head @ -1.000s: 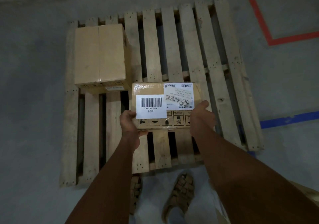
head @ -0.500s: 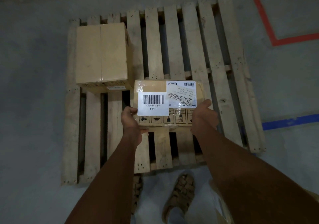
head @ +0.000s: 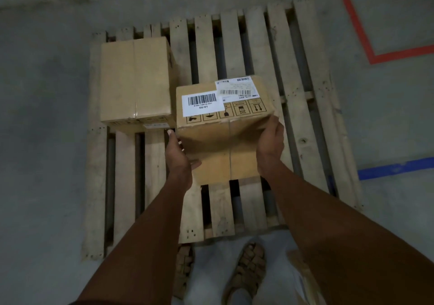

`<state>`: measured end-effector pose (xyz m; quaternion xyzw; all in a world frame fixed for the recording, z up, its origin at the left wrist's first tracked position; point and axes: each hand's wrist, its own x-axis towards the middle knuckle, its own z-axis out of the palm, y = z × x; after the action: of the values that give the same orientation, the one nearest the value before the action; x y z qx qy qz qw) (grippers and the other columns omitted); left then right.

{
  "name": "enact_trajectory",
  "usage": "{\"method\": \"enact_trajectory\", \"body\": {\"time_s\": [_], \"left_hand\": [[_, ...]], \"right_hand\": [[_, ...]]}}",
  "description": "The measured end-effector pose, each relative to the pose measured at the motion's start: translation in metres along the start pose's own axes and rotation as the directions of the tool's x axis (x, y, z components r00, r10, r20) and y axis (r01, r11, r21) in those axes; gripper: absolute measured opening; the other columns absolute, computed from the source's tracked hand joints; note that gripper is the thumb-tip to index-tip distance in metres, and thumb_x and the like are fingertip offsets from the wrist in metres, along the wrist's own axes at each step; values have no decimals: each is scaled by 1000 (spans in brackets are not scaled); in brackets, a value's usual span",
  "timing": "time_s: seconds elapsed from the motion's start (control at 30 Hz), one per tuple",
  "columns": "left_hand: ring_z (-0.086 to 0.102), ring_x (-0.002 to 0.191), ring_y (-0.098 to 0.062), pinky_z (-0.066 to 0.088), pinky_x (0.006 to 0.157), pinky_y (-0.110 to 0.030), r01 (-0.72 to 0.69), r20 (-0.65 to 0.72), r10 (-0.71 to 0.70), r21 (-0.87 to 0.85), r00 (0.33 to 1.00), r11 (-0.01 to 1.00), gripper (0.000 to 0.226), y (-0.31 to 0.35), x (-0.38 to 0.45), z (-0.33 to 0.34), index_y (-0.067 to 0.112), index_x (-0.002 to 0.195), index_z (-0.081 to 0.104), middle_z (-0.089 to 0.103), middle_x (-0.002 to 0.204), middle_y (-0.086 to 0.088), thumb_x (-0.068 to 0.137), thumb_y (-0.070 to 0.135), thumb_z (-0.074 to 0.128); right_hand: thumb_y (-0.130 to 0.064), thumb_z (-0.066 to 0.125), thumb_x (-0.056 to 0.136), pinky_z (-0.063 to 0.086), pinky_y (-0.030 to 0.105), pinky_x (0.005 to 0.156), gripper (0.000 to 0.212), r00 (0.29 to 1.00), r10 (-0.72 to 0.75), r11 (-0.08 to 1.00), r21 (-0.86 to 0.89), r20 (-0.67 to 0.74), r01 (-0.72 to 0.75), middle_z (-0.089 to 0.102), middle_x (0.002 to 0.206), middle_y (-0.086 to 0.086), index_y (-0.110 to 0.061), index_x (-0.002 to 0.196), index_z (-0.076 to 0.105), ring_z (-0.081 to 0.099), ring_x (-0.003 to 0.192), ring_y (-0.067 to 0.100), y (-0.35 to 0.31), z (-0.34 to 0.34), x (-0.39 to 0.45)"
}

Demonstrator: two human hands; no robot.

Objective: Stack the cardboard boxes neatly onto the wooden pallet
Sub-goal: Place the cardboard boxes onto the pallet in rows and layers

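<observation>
A wooden pallet [head: 303,107] lies on the concrete floor in front of me. A plain cardboard box [head: 135,81] sits on its far left part. Right beside it I hold a second cardboard box [head: 225,145] with white barcode labels, tilted above the slats so its taped side faces me and the labelled face points up and away. My left hand [head: 179,155] grips its left side, thumb on the near face. My right hand [head: 270,143] grips its right edge. Whether the box's far lower edge touches the pallet is hidden.
Red floor tape [head: 352,25] runs at the top right and blue tape [head: 397,168] to the pallet's right. My sandalled feet [head: 246,276] stand at the pallet's near edge. A bit of cardboard [head: 298,264] shows at lower right.
The labelled box has tipped: its labelled face has rolled away from me and a taped side now faces me. It has also moved farther onto the pallet, close beside the plain box.
</observation>
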<state>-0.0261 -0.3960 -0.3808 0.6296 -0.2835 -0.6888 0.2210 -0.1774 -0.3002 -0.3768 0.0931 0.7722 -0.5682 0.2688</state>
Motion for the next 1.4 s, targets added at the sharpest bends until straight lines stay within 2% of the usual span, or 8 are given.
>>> {"method": "enact_trajectory", "body": {"time_s": [0.13,0.27,0.53,0.67,0.87,0.93,1.1,1.4], "left_hand": [[44,136,-27,43,106,-61,-5,42,0,114,999,993,68,-12,7,-3,32,154,36,45,153,-2,98,71,27],[27,150,-26,24,120,-59,-42,77,26,209,997,977,76,-22,14,1,38,159,20,28,165,0,94,77,13],[40,141,-25,35,116,-53,-202,158,152,377,976,904,60,-40,47,2,25,158,25,40,156,-2,105,45,45],[37,141,-22,35,116,-48,-249,220,178,361,959,899,66,-48,60,0,28,158,21,37,156,1,103,33,56],[41,134,-19,39,101,-37,-131,145,82,372,986,919,71,-56,73,-1,27,157,25,41,152,0,97,37,64],[41,135,-20,39,104,-41,-112,128,69,362,989,925,72,-59,77,-2,29,156,26,42,150,3,96,38,65],[37,120,-14,36,109,-52,-51,104,15,351,994,935,72,-59,81,3,30,156,23,40,147,4,98,34,64],[42,119,-17,40,105,-48,-4,62,-15,296,998,955,68,-67,78,-1,27,152,28,41,130,7,96,37,65]], "right_hand": [[-64,26,102,36,35,101,63,996,9,999,-43,85,-6,48,149,5,-27,151,38,46,133,26,13,-5,7],[-64,28,101,38,37,100,68,992,61,986,-162,109,-43,51,139,5,-18,151,38,48,123,22,34,-9,17],[-42,59,99,42,31,101,69,980,98,947,-319,175,-37,48,145,7,-22,157,27,51,124,25,67,6,48],[-37,63,96,45,42,106,73,977,62,948,-319,203,6,48,145,7,-30,157,24,50,128,29,73,11,62],[-36,67,92,48,42,100,77,977,76,937,-348,197,-2,48,141,5,-30,156,25,51,120,25,76,20,74],[-30,67,93,47,36,94,72,978,59,943,-332,202,12,51,137,4,-29,154,30,51,114,21,79,24,76],[-35,66,92,50,51,101,72,972,120,941,-335,201,-47,50,135,4,-31,154,29,52,115,25,85,27,84],[-31,65,92,47,39,102,78,988,79,934,-355,134,-26,45,143,8,-26,157,24,50,122,27,97,25,74]]}}
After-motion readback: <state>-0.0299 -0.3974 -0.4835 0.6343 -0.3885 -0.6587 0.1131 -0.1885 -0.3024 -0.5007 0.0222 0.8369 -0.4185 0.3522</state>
